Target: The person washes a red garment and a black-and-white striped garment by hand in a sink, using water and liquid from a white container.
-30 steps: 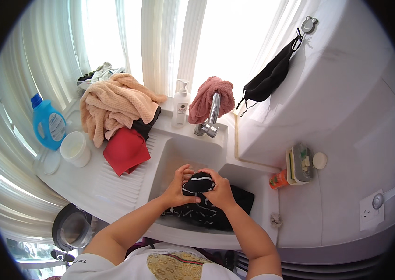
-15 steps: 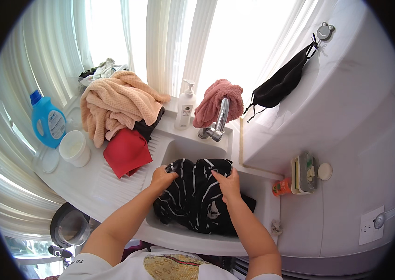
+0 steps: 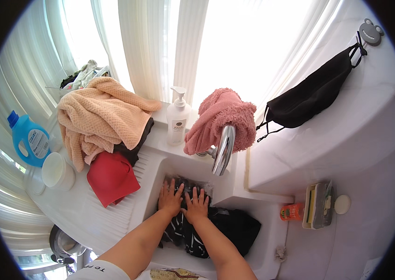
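Much of the black striped garment (image 3: 193, 233) is hidden from me: my own forearms cross over it from 6 o'clock, and its far end at 12 o'clock disappears under my palms and into the shadow of the sink (image 3: 160, 168) wall. I cannot make out what kind of garment it is, only dark cloth with thin pale stripes, wet and bunched. A plainer black part (image 3: 237, 224) spreads toward 3 o'clock; whether it is the same piece or a second one I cannot tell.

My left hand (image 3: 170, 198) and my right hand (image 3: 197, 205) lie side by side, just touching, fingers spread flat and pointing to 12 o'clock. Both press down on the cloth with open palms; neither is closed around anything.

The garment sits in the basin, its long axis running roughly from 12 o'clock, under my hands, down to 6 o'clock, where it ends in a crumpled fold near the front rim.

The chrome tap (image 3: 223, 149) hangs at 1 o'clock of my hands, with a pink towel (image 3: 221, 116) draped over it so that its base is covered. At 9 o'clock, on the ribbed drainboard, lies a red cloth (image 3: 111, 177), partly tucked under a peach towel (image 3: 99, 116).
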Available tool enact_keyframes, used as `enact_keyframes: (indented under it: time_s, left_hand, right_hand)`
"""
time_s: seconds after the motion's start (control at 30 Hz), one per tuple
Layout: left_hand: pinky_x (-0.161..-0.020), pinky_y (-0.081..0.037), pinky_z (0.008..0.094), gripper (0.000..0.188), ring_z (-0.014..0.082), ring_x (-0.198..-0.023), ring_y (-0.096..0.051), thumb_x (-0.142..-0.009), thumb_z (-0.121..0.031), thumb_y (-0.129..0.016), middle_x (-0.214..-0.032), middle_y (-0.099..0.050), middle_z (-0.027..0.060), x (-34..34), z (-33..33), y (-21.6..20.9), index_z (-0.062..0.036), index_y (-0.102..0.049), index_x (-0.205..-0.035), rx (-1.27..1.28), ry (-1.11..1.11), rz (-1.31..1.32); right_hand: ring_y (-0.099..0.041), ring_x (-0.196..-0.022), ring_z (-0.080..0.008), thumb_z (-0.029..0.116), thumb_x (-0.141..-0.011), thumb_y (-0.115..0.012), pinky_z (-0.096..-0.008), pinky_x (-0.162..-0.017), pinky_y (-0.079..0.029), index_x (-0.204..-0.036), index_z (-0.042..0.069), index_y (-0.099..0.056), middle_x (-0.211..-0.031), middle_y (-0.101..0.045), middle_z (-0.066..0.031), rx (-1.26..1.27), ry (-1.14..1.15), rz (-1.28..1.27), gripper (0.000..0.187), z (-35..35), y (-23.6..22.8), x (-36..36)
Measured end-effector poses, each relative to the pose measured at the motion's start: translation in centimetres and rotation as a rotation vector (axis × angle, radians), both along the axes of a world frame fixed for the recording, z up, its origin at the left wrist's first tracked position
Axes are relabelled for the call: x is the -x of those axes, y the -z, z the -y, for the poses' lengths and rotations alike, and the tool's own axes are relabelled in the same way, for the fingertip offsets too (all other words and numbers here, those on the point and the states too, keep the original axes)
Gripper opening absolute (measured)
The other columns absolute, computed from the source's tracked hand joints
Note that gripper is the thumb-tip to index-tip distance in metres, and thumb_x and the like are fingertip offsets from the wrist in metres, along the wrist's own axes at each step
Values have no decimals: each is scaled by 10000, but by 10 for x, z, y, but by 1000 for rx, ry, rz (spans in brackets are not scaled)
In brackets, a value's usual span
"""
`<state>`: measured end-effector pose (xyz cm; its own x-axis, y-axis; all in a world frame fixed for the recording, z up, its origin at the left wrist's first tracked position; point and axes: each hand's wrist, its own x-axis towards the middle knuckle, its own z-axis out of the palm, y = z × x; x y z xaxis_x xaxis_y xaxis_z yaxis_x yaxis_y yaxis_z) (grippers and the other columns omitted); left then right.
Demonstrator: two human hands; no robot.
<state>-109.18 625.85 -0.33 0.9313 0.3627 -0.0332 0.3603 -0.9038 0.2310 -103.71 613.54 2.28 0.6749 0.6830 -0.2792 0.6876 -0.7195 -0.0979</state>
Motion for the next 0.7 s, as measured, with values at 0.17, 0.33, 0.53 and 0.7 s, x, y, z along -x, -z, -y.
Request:
enact_keyframes:
  time_s: [0.17, 0.33, 0.53, 0.7]
  left_hand:
    - [-1112, -140, 495, 606, 379, -1362, -216, -866, -325, -506, -1478, -235, 195, -23, 0, -17, -208, -314, -1429, 24, 4, -146]
    - [-1065, -244, 501, 555, 378, -1251, -391, -836, -227, -526, -1349, -413, 234, -26, -6, 38, -156, -404, -1372, 286, -182, 77]
    - [-942, -414, 455, 383, 336, -1123, -522, -883, -114, -514, -1250, -523, 187, -15, -4, 34, -136, -494, -1265, 1186, -926, 392]
    - [-892, -458, 483, 552, 325, -1022, -579, -896, -566, -435, -1130, -609, 126, 10, 8, -23, -94, -580, -1141, 2304, -1043, 571]
  right_hand:
    - [-13, -1402, -391, 541, -813, -530, -571, -1099, -62, -1443, 226, -285, -1537, -56, -143, 125, 83, -240, 746, -9, 21, -27]
    - [-212, -1344, -413, 478, -738, -628, -534, -1065, -234, -1352, 199, -428, -1472, -232, -178, 7, -1, -84, 704, -15, -5, -37]
    - [-486, -1127, -391, 266, -644, -746, -462, -916, -437, -1217, 80, -511, -1255, -465, -197, -326, 640, -117, 647, -16, 7, -25]
    - [-585, -830, -161, 129, -637, -673, -295, -757, -469, -1054, 1, -639, -920, -625, -123, -719, 476, -976, 438, -12, -7, -15]
